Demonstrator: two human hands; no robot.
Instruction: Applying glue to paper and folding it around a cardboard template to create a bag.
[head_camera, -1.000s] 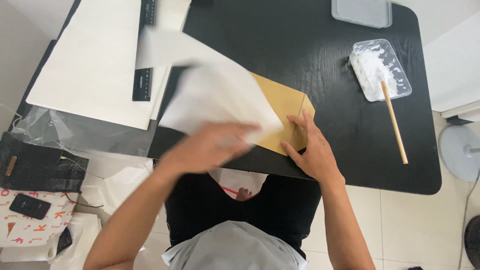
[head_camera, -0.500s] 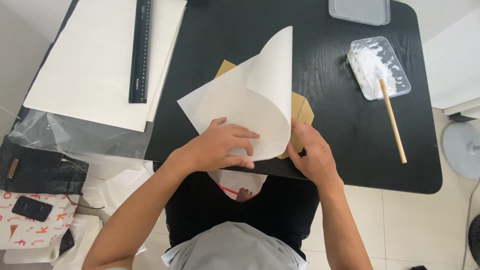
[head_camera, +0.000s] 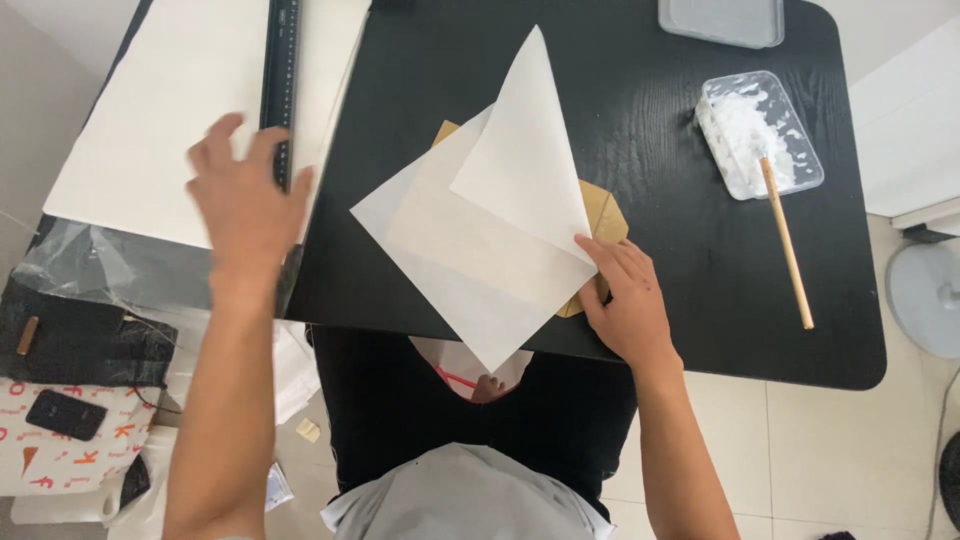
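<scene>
A sheet of thin white paper (head_camera: 480, 240) lies folded over on the black table (head_camera: 700, 290), covering most of a brown card piece (head_camera: 604, 215). My right hand (head_camera: 625, 300) presses its fingers on the paper's right edge, over the brown card. My left hand (head_camera: 245, 200) hovers with fingers spread above the lower end of a long black ruler (head_camera: 279, 85), which lies on a stack of large white sheets (head_camera: 170, 110). The left hand holds nothing.
A clear tray of white paste (head_camera: 760, 130) with a wooden-handled brush (head_camera: 786, 240) sits at the table's right. Another clear lid (head_camera: 720, 20) is at the far edge. A phone (head_camera: 65, 414) lies on patterned paper at lower left. A plastic bag (head_camera: 80, 265) lies beside the white sheets.
My left hand let go of the white paper and moved left to the ruler. The paper, earlier lifted and curled, now lies folded flat under my right hand.
</scene>
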